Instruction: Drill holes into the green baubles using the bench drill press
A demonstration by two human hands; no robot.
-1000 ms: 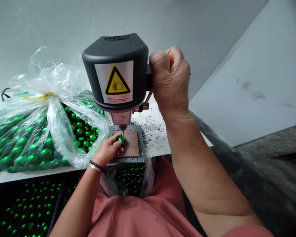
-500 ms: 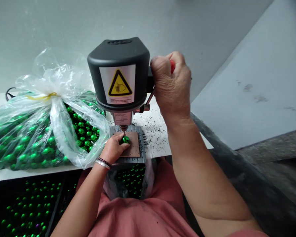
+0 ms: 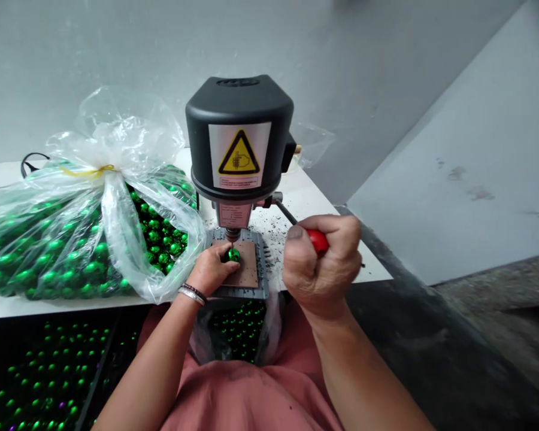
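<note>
A dark drill press (image 3: 240,140) with a yellow warning sticker stands at the centre. Its thin bit reaches down to a shiny green ball (image 3: 234,255) on a brown board (image 3: 246,275). My left hand (image 3: 210,268) pinches that ball between thumb and fingers, just beside the bit. Wrapped round the red knob (image 3: 318,242) of the press lever is my right hand (image 3: 324,263), low and to the right of the press head. Whether the bit has entered the ball cannot be made out.
A clear plastic bag (image 3: 123,239) of green balls lies left of the press, tied with a yellow strip. Dark shavings dot the white table (image 3: 317,200). Below the table edge are more green balls (image 3: 56,371). A wall (image 3: 476,185) slants on the right.
My right hand has pulled the lever knob down and towards me. The press and bag appear shifted slightly right in the view. My left hand still grips the ball under the bit.
</note>
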